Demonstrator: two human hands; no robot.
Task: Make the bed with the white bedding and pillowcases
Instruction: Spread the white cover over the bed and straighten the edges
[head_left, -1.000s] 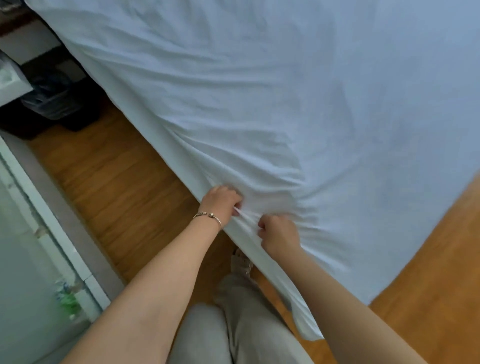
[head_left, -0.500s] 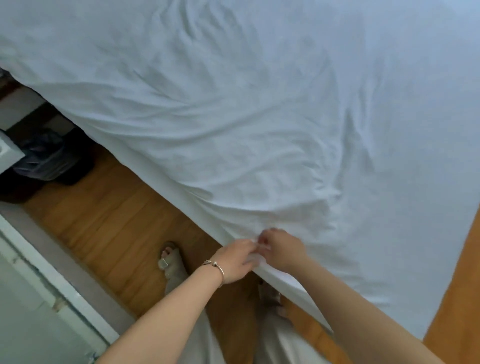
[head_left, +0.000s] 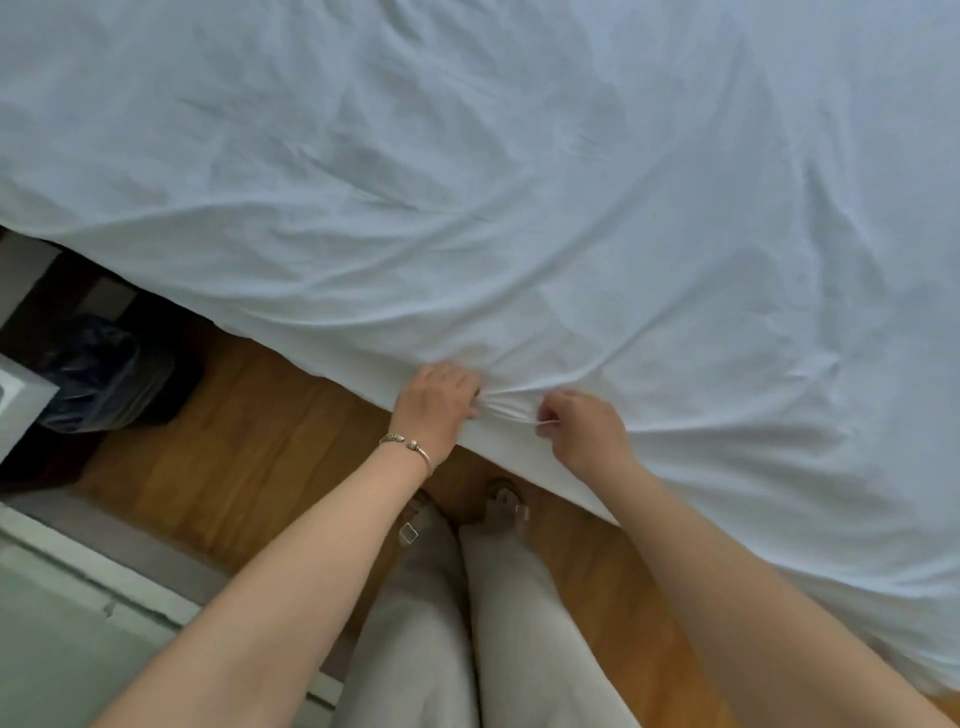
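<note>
At the far left, a dark bin lined with a crinkled black plastic bag (head_left: 91, 371) stands on the brown wooden plank floor (head_left: 249, 447) beside the bed. The left hand (head_left: 436, 402), a thin metal bangle (head_left: 408, 447) on its wrist, has its fingers curled into the wrinkled white cotton sheet (head_left: 519, 208) at the bed's near edge, bunching the cloth. Just beside it, the right hand (head_left: 584, 428) pinches a small fold of the same edge between thumb and curled fingers. The sheet covers the whole bed, its hem hanging over the near edge above the person's pale grey trousers (head_left: 498, 623).
</note>
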